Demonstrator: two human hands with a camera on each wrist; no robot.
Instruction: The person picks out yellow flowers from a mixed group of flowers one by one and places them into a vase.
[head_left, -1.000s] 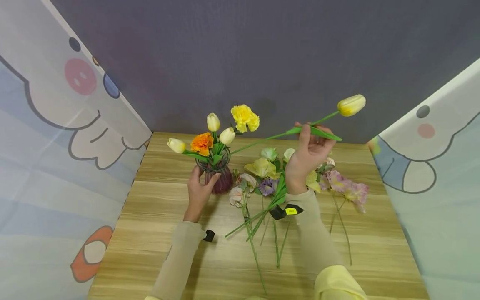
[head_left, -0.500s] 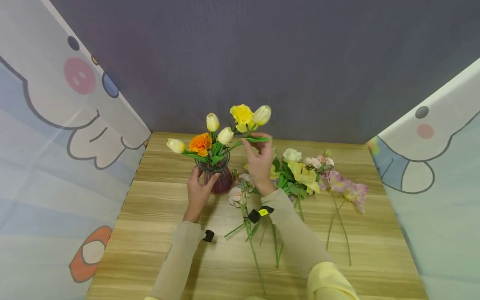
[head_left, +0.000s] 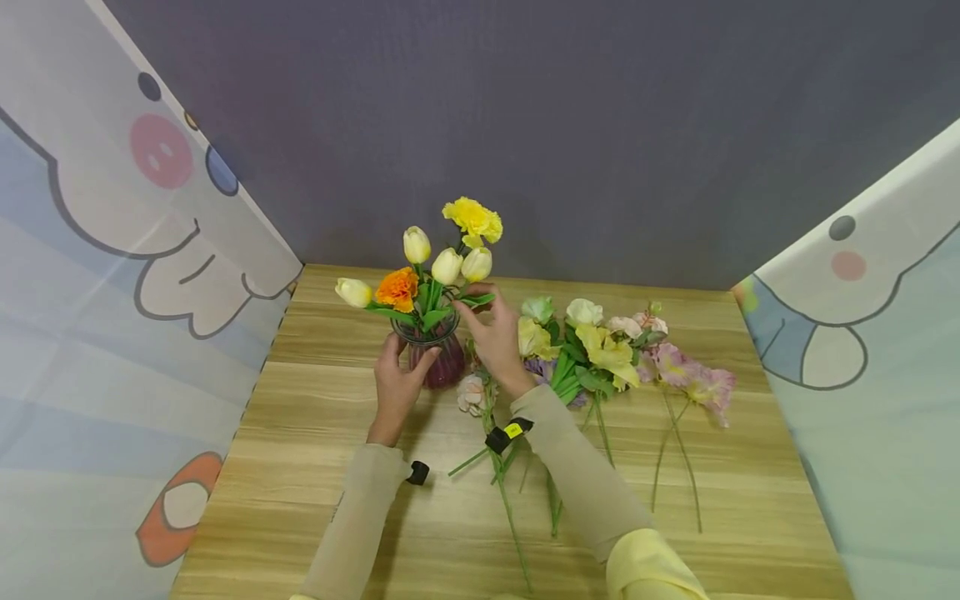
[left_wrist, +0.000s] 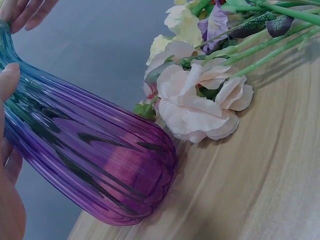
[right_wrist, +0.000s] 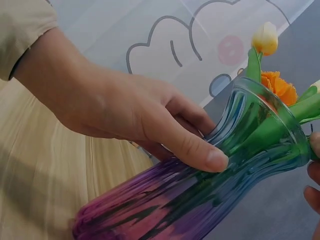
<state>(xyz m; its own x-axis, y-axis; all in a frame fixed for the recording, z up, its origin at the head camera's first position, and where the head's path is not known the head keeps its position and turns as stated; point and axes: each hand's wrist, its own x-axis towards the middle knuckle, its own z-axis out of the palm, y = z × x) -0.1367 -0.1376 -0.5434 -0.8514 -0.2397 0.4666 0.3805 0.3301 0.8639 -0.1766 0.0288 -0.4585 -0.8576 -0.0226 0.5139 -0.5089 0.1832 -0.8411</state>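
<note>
The glass vase [head_left: 442,368] stands upright on the wood-grain table [head_left: 262,500]. It is ribbed, bluish green at the neck and purple to pink toward the base, with green stems visible through the wall.

The left hand [head_left: 397,382] is at the near left side of the vase. Its fingers and thumb are curled around the neck in a grasp. The right hand [head_left: 495,333] is at the right side of the vase mouth. Its thumb and fingers are pinched together on the green stem of the held tulip [head_left: 477,264], whose cream bloom sits above the right side of the rim. The hand hides the lower stem; how far it reaches into the vase cannot be told.

Three other cream tulips [head_left: 447,267] rise from the vase, one leaning out over its left side. An orange carnation [head_left: 397,289] sits above the left part of the rim. A yellow carnation [head_left: 472,218] stands highest, above and behind the vase mouth.

Loose flowers lie to the right of the vase. A pale pink flower [head_left: 472,394] is just beside the base. Farther right are a white rose [head_left: 584,312] and yellow blooms [head_left: 611,357]; pink-purple blooms [head_left: 693,373] lie well apart from the vase. A dark grey wall [head_left: 600,125] rises behind it.
</note>
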